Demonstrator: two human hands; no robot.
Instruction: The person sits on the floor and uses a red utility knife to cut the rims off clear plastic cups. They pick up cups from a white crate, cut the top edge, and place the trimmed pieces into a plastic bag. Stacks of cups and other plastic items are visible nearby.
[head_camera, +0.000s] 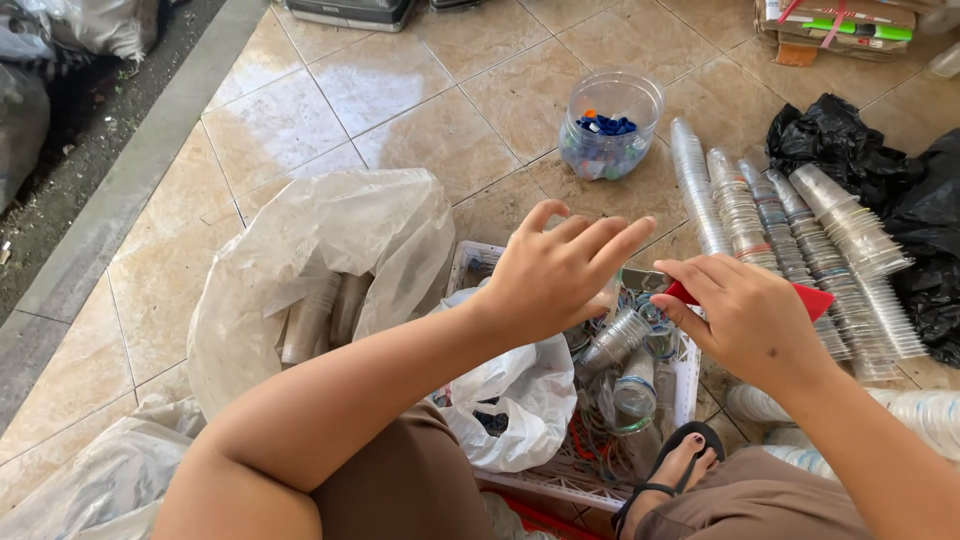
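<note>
Seen from above, over a tiled floor (400, 80). Left hand (555, 275) raised above the white crate (685, 385), fingers (610, 240) loosely curled and pointing toward the far right corner of the crate; held thing, if any, hidden behind the palm, so closed or not cannot be told. Right hand (745, 315) just beside it, over the crate's right rim, fingers pinched tight on a red cutter (812, 298), whose ends stick out on either side of the fist. Hands near each other, not touching.

In the crate: loose clear cups (620, 340) lying tilted, a tangle of thin plastic rings and a white bag (525, 395) slumped against the near left corner. Left of the crate, a big clear sack (320, 270) open on the floor, with stacked cups lying inside. Right of the crate, long rows of nested cups (780, 240) laid side by side on the tiles, touching one another, and more stacks near the right knee. Beyond them, black bags (880, 180) at the right edge of the floor. Further out, past the crate's far side, a clear tub (612, 125) with blue caps at the bottom. A sandalled foot (685, 465) against the crate's near right corner.
</note>
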